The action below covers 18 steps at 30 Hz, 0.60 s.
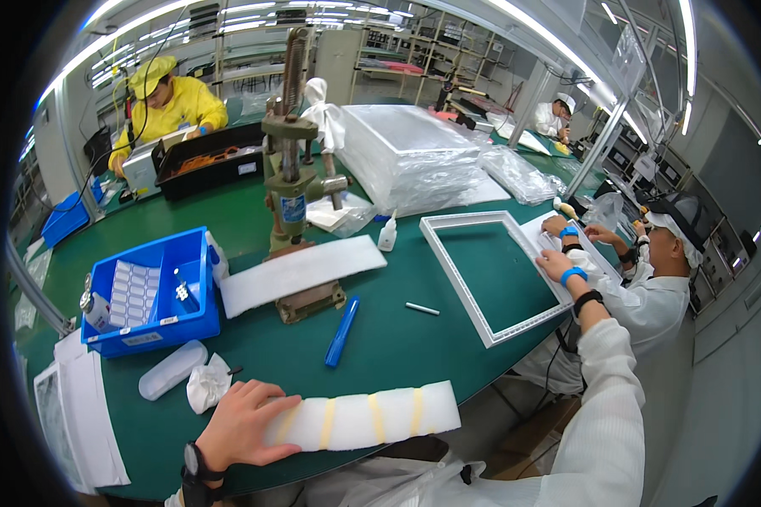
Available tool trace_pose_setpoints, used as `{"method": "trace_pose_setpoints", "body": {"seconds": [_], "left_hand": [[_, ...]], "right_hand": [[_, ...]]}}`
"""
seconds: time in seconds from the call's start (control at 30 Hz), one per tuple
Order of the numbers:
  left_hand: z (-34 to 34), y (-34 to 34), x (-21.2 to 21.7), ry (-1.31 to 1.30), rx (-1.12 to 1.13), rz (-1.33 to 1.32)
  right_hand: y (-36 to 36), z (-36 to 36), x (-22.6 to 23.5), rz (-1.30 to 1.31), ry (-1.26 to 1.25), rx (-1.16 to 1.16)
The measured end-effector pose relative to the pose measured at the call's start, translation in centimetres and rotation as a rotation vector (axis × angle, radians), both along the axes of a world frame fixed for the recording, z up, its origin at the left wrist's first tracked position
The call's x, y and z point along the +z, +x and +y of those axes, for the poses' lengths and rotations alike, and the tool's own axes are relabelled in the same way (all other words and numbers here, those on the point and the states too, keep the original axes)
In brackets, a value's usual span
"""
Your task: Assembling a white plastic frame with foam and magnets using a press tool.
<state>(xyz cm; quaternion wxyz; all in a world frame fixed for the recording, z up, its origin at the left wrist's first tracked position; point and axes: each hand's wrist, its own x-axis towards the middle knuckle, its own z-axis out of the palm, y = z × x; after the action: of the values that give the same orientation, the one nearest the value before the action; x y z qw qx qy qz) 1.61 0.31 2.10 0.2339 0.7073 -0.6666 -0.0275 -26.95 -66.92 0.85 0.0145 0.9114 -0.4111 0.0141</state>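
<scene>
My left hand (243, 424) grips the left end of a white foam strip (353, 422), thumb at its near edge and fingers at its far edge. Several pale yellow tape bands cross the strip, which lies at the table's front edge. Out to the right, my right hand (555, 265), with a blue wristband, is closed on the right side of a white rectangular frame (458, 283); its fingertips are partly hidden. Between the hands are a blue pen-like tool (342, 331) and a short white stick (422, 309). Crumpled white tissue (209, 384) sits beside my left hand.
A green press (293, 203) stands mid-table, with a white foam sheet (304, 274) across its base. A blue divided bin (152, 296), a clear case (172, 370) and a small white bottle (387, 234) are nearby. Behind stands a plastic-wrapped stack (410, 160). A co-worker (651, 287) sits close at right.
</scene>
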Motion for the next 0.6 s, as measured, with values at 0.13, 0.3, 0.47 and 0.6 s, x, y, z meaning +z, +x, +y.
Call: {"method": "trace_pose_setpoints", "body": {"seconds": [0.13, 0.3, 0.47, 0.6], "left_hand": [[-0.4, 0.2, -0.2, 0.003, -0.013, 0.056], [-1.1, 1.0, -0.6, 0.001, -0.035, 0.108], [-0.6, 0.9, 0.1, -0.004, -0.022, 0.145], [-1.2, 1.7, -0.7, -0.004, -0.073, 0.175]], "right_hand": [[1.0, -3.3, -2.2, -0.01, 0.058, -0.016], [2.1, -4.8, -4.2, -0.086, 0.008, -0.078], [7.3, -0.4, -4.2, -0.27, -0.166, -0.108], [11.1, 10.5, -0.1, -0.676, 0.008, 0.39]]}}
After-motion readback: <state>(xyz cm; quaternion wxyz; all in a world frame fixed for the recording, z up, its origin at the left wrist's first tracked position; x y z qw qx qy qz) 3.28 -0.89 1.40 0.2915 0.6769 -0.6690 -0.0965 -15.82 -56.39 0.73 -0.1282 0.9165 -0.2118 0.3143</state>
